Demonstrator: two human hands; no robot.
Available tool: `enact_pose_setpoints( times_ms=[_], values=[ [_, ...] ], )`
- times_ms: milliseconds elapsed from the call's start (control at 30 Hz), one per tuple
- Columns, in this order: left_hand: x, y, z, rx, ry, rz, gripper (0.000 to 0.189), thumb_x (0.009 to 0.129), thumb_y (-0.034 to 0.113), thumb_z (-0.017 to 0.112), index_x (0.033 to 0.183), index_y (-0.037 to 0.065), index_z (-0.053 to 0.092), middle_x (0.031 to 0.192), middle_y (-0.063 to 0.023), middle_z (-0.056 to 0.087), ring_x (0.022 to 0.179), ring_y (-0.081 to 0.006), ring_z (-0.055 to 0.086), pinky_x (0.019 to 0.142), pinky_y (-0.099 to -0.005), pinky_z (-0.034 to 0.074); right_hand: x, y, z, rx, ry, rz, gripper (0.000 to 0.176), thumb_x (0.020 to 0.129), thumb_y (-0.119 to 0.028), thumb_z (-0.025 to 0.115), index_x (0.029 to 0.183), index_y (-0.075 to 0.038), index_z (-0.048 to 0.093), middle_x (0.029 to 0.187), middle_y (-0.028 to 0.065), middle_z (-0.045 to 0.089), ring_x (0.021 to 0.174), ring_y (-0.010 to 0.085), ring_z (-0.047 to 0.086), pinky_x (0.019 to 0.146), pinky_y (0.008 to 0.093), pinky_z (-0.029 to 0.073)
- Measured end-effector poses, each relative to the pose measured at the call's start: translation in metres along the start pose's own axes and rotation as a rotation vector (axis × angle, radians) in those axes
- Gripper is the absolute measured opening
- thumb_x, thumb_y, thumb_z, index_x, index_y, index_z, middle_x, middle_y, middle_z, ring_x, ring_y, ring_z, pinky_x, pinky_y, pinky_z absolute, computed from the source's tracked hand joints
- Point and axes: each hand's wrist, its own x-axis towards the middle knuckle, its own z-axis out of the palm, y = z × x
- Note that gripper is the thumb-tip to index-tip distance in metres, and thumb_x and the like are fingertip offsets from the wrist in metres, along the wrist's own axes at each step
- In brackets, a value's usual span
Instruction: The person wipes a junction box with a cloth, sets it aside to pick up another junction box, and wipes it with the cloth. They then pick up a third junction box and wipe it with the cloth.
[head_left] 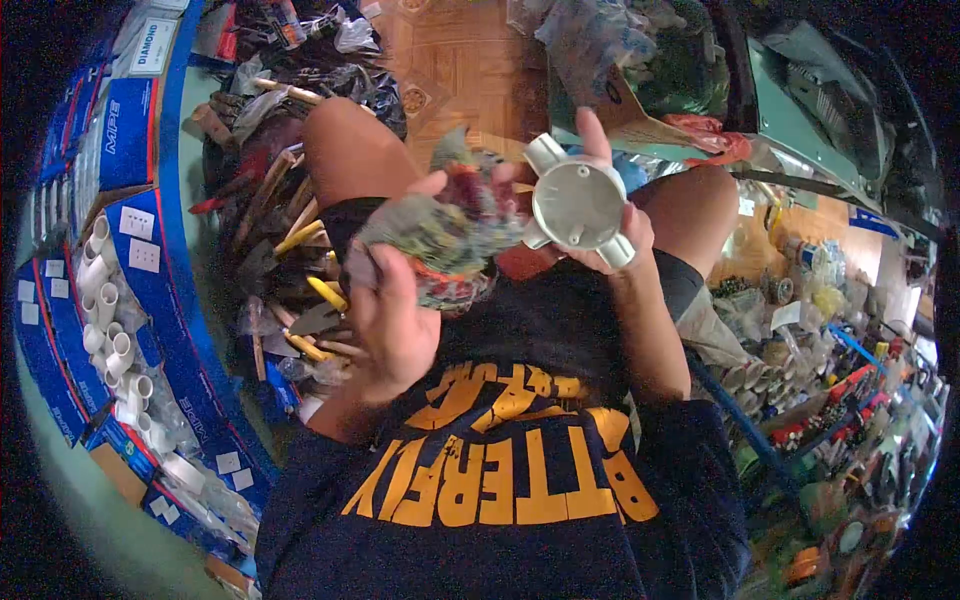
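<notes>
White fitting and rag sit in separate, loosely spread hands.

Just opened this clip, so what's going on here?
The camera wearer's left hand holds a blurred, multicoloured cloth, while the right hand holds a pale round fitting with stubby spouts, its hollow side facing the camera. Cloth and fitting are close together; whether they touch is unclear. White tubular pieces lie among blue boxes at the picture's left.
</notes>
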Motion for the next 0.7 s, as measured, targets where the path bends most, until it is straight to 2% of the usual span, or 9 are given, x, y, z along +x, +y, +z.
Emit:
enact_pose_setpoints(
  times_ms=[33, 133, 167, 233, 267, 333, 367, 500, 700],
  values=[
    [0.0, 0.002, 0.004, 0.071, -0.031, 0.003, 0.059, 0.102, 0.041, 0.038, 0.136, -0.007, 0.039, 0.133, -0.0172, 0.051, 0.124, -0.0255, 0.05, 0.105, -0.0401, 0.038, -0.001, -0.001, 0.002, -0.044, 0.054, 0.025, 0.111, 0.072, -0.052, 0.071, 0.154, -0.025, 0.0, 0.137, 0.0319, 0.04, 0.112, 0.0406, 0.057, 0.093, 0.0481, 0.049],
    [0.001, -0.014, -0.007, 0.518, -0.191, 0.281, 0.058, 0.096, 0.039, 0.051, 0.134, -0.005, 0.046, 0.133, -0.0208, 0.052, 0.106, -0.027, 0.053, 0.096, -0.0416, 0.038, -0.006, 0.001, 0.004, -0.132, 0.217, -0.018, 0.114, 0.066, -0.046, 0.072, 0.154, -0.021, 0.003, 0.14, 0.0268, 0.039, 0.116, 0.0381, 0.055, 0.097, 0.046, 0.047],
    [0.003, -0.014, -0.009, 0.517, -0.191, 0.281, 0.058, 0.096, 0.039, 0.051, 0.134, -0.005, 0.046, 0.133, -0.0208, 0.052, 0.106, -0.027, 0.053, 0.096, -0.0416, 0.038, -0.008, 0.002, 0.003, -0.132, 0.218, -0.018, 0.114, 0.066, -0.046, 0.072, 0.154, -0.021, 0.003, 0.14, 0.0268, 0.039, 0.116, 0.0381, 0.055, 0.097, 0.046, 0.047],
    [0.006, -0.012, -0.009, 1.11, -0.365, 0.469, 0.063, 0.085, 0.034, 0.064, 0.135, 0.0, 0.048, 0.134, -0.0158, 0.053, 0.097, -0.0237, 0.051, 0.088, -0.0403, 0.032, -0.011, 0.001, 0.002, -0.183, 0.257, 0.028, 0.113, 0.061, -0.041, 0.071, 0.153, -0.016, 0.01, 0.143, 0.0199, 0.039, 0.122, 0.0322, 0.051, 0.101, 0.0409, 0.043],
    [0.008, -0.011, -0.006, 1.109, -0.368, 0.469, 0.063, 0.085, 0.034, 0.064, 0.135, 0.0, 0.048, 0.134, -0.0158, 0.053, 0.097, -0.0237, 0.051, 0.088, -0.0403, 0.032, -0.011, 0.002, 0.002, -0.183, 0.259, 0.026, 0.113, 0.061, -0.041, 0.071, 0.153, -0.016, 0.01, 0.143, 0.0199, 0.039, 0.122, 0.0322, 0.051, 0.101, 0.0409, 0.043],
    [0.012, -0.009, 0.003, 1.428, -0.408, 0.604, 0.07, 0.077, 0.031, 0.069, 0.138, 0.004, 0.047, 0.127, -0.0061, 0.058, 0.093, -0.0201, 0.05, 0.083, -0.0387, 0.029, -0.009, 0.004, 0.001, -0.393, 0.264, 0.069, 0.106, 0.06, -0.038, 0.069, 0.151, -0.013, 0.02, 0.142, 0.0149, 0.04, 0.126, 0.0276, 0.046, 0.105, 0.0361, 0.038],
    [0.014, -0.01, 0.006, 1.462, -0.415, 0.561, 0.075, 0.077, 0.03, 0.07, 0.14, 0.003, 0.043, 0.119, -0.0011, 0.061, 0.089, -0.0191, 0.049, 0.082, -0.039, 0.028, -0.009, 0.007, -0.002, -0.467, 0.248, 0.05, 0.095, 0.062, -0.03, 0.065, 0.148, -0.011, 0.028, 0.139, 0.0112, 0.042, 0.125, 0.025, 0.044, 0.105, 0.0333, 0.035],
    [0.018, -0.013, 0.007, 1.362, -0.496, 0.366, 0.076, 0.082, 0.029, 0.067, 0.143, -0.002, 0.035, 0.102, -0.006, 0.061, 0.088, -0.0209, 0.05, 0.08, -0.0401, 0.031, -0.005, 0.007, 0.007, -0.299, 0.259, 0.084, 0.081, 0.065, -0.017, 0.06, 0.142, -0.011, 0.036, 0.132, 0.0088, 0.045, 0.117, 0.0226, 0.048, 0.099, 0.0315, 0.04],
    [0.025, -0.027, 0.0, 1.143, -0.451, 0.268, 0.072, 0.09, 0.024, 0.058, 0.147, -0.004, 0.025, 0.101, -0.0138, 0.059, 0.093, -0.0277, 0.052, 0.084, -0.0419, 0.032, 0.0, 0.005, 0.008, -0.262, 0.275, 0.113, 0.073, 0.068, -0.019, 0.059, 0.139, -0.013, 0.039, 0.124, 0.0086, 0.047, 0.107, 0.0206, 0.052, 0.087, 0.0301, 0.046]
  ],
)
